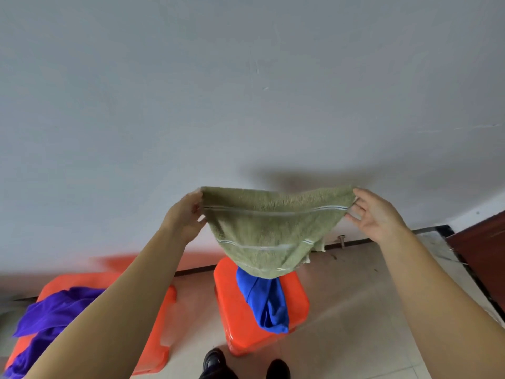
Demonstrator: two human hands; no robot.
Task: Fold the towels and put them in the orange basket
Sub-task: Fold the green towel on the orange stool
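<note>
Both hands are raised in front of a pale grey wall (pixel 246 91), each pinching one top corner of a green towel (pixel 269 228): the left hand (pixel 185 214) grips its corner between thumb and fingers, and the right hand (pixel 374 214) pinches the other corner with its remaining fingers spread loose. The towel is olive-green terry cloth, nubbly, doubled over so it sags in a curved pouch, with thin pale woven stripes across it and a frayed edge at its lower right. Directly beneath the towel stands an orange plastic basket (pixel 237 318), glossy and rounded, with a smooth blue cloth (pixel 269 302) draped on it. Left of the towel and lower, a second orange basket (pixel 161 332) holds a crumpled purple cloth (pixel 52 318). Below the towel, black shoes (pixel 216 362) stand on beige floor tiles (pixel 355 324).
</note>
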